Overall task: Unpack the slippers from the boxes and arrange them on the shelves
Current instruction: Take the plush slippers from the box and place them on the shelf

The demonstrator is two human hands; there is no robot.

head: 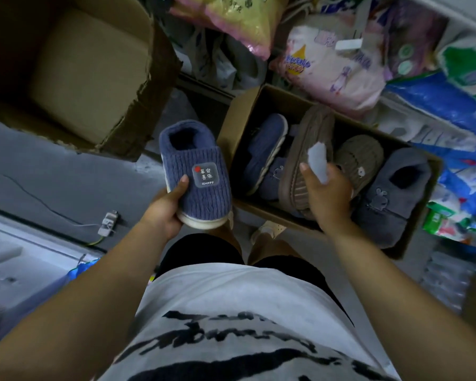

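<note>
I note a pink diaper pack [333, 67], yellow-pink bag [231, 20] upper left of it, blue packs [434, 105] right of it, small wired metal fitting [109, 224] far lower-left.

A blue knit slipper [195, 171] in the left hand [160, 213], brown slipper [311, 133] and paper scrap [318, 160] in the right hand [327, 199]

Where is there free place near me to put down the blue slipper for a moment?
The grey floor is bare between the large open carton, the small metal fitting and your left hand holding the blue slipper. The carton's bottom also looks bare. Crowded: the slipper box is packed, and plastic packs pile behind it.
</note>
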